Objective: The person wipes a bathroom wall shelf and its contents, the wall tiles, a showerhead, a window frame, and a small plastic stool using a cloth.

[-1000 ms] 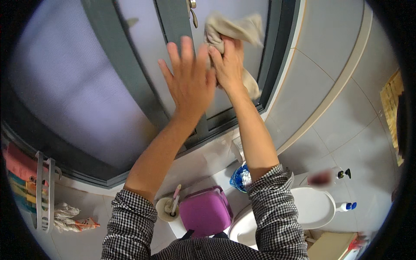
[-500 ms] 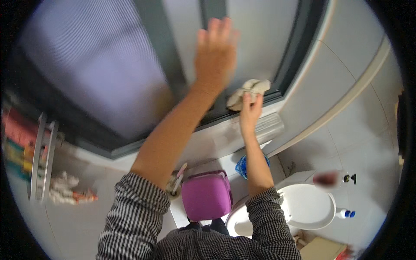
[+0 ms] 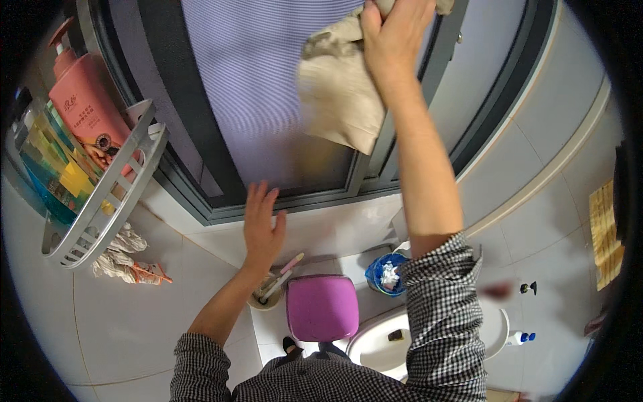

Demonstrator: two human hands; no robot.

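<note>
A beige cloth (image 3: 341, 94) hangs down against the window, its top bunched in my right hand (image 3: 396, 50). That hand is closed on it high up, near the upright of the dark grey window frame (image 3: 298, 201). Below and to the left, my left hand (image 3: 263, 224) holds nothing; its fingers are spread at the lower edge of the frame, and whether they touch it I cannot tell. Behind the cloth lies the ribbed, purplish window pane (image 3: 241, 74).
At the left, a metal corner shelf (image 3: 110, 194) holds a pink pump bottle (image 3: 90, 100) and several other bottles. Crumpled cloths (image 3: 120, 258) hang beneath it. Below are a purple stool (image 3: 323, 308), a brush holder (image 3: 266, 298), a blue-lined bin (image 3: 387, 273) and a white toilet (image 3: 378, 348).
My right hand has risen with the cloth from the lower window corner, and the cloth now hangs spread out. My left hand has come down from the pane to the sill. The view has shifted.
</note>
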